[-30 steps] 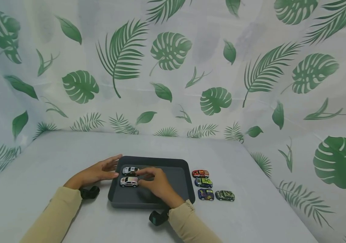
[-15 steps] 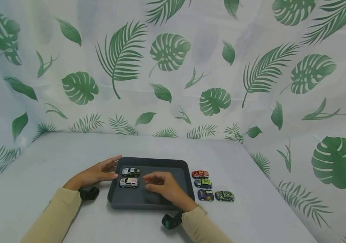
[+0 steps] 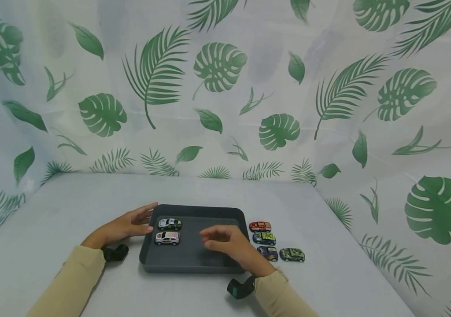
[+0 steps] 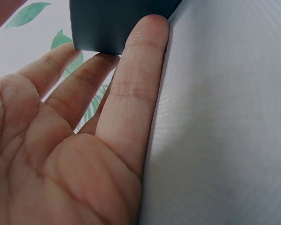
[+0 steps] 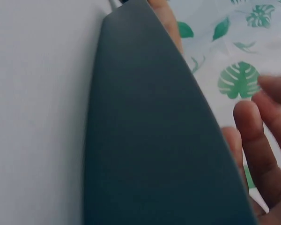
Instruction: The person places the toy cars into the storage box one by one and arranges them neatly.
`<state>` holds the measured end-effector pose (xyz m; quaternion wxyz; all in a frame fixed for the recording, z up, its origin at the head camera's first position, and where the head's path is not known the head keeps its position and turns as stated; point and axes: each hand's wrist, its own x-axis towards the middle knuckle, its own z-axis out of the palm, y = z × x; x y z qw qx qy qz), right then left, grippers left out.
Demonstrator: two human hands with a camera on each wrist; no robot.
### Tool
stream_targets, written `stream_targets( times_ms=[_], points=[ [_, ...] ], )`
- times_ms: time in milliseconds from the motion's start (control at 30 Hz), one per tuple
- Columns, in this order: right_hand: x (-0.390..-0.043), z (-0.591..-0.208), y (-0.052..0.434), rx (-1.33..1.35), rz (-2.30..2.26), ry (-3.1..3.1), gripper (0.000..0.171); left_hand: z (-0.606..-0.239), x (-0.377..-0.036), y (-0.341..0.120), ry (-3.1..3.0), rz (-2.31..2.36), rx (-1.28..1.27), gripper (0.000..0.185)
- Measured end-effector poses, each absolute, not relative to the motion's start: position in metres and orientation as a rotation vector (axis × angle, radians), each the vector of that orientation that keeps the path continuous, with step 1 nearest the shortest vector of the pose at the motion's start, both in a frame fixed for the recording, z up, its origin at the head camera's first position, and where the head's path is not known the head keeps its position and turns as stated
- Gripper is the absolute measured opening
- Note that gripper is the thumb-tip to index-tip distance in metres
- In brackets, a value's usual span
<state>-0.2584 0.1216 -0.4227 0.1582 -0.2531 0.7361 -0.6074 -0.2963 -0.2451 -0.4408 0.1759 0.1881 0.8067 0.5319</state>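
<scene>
A dark grey tray (image 3: 194, 268) lies on the table, with two white toy cars inside at its left. The white car with dark green markings (image 3: 169, 224) is behind the white car with a pink-patterned roof (image 3: 167, 238). My left hand (image 3: 124, 228) rests against the tray's left side, and in the left wrist view its straight fingers (image 4: 136, 89) touch the tray wall (image 4: 103, 26). Over the right half of the tray hovers my right hand (image 3: 233, 246), fingers loosely bent and holding nothing. The right wrist view shows those fingers (image 5: 253, 136) beyond the tray's front wall (image 5: 145, 122).
To the right of the tray stand a red toy car (image 3: 260, 226), a yellow-green one (image 3: 264, 238), a blue one (image 3: 267, 253) partly behind my right hand, and a camouflage one (image 3: 292, 254). A leaf-printed cloth (image 3: 225, 114) walls the white table (image 3: 90, 193).
My right hand has moved away from the two white cars, going right across the tray with its fingers apart from them. The left hand has stayed at the tray's left side.
</scene>
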Motion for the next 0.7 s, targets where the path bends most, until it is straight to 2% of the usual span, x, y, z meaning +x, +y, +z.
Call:
stream_targets(
  times_ms=[200,700],
  points=[
    [-0.257,-0.42,0.141,-0.745,-1.721,2.084,0.044,-0.441,-0.297,-0.245,2.269,1.521,0.521,0.095],
    [-0.251,-0.414,0.17,-0.834,-1.702,2.102,0.04,-0.443,-0.3,-0.247,2.287,1.505,0.513,0.095]
  ],
)
